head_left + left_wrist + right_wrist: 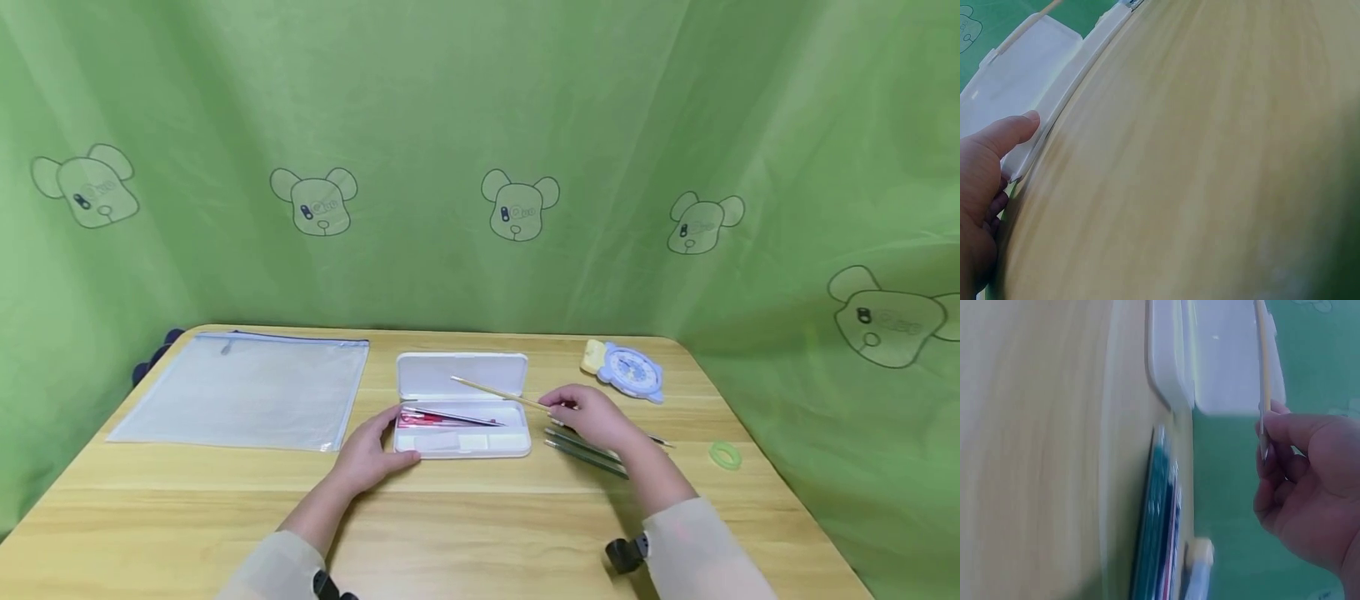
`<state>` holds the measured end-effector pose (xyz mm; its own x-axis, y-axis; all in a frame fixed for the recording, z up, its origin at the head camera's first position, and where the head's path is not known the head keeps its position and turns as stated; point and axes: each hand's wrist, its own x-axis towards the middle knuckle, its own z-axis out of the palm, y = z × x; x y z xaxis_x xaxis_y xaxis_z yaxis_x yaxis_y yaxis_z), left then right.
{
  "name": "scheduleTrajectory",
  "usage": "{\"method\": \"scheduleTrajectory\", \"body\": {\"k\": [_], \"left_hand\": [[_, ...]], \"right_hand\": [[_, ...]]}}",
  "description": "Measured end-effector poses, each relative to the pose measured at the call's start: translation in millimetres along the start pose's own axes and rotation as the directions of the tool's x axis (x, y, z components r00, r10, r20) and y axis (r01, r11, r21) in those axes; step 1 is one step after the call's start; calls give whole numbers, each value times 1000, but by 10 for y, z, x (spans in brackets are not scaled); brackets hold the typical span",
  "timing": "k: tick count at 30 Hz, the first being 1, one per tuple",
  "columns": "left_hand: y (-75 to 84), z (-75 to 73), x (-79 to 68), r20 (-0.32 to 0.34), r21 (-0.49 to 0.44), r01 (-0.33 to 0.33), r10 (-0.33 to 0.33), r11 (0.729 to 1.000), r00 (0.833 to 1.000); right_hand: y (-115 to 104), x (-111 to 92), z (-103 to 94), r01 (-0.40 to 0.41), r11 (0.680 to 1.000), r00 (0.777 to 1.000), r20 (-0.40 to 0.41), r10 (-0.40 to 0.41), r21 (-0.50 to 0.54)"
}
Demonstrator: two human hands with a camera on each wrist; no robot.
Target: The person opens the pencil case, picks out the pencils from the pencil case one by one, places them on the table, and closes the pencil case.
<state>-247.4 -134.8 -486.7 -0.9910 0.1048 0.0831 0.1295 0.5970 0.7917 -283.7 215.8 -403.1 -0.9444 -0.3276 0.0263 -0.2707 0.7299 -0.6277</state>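
A white pencil case [462, 446] lies with its lid up on the table, holding pink-red items [431, 420] and a thin dark rod [457, 416]. My left hand [369, 456] grips the case's left end, its thumb [1022, 128] over the front rim in the left wrist view. Between thumb and fingers, my right hand [592, 414] pinches a slim yellow paintbrush [498, 392] near its silver, dark-pointed end. The brush's pale far end slants over the case. Several dark green pencils [588, 458] lie below the right hand, partly hidden by the arm.
A translucent zip pouch [243, 392] lies flat on the left. Toward the back right is a blue bear-shaped clock [633, 372] beside a pale yellow block [592, 357]. A light green ring [724, 455] sits near the table's right edge. Green curtain hangs behind.
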Motion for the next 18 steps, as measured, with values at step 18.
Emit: {"method": "scheduleTrajectory", "body": {"k": [18], "left_hand": [[40,-20,-28,4,19,-10,10,1000,1000]], "right_hand": [[554,-787,-346,-81,992,996,-54,76,-101]]}}
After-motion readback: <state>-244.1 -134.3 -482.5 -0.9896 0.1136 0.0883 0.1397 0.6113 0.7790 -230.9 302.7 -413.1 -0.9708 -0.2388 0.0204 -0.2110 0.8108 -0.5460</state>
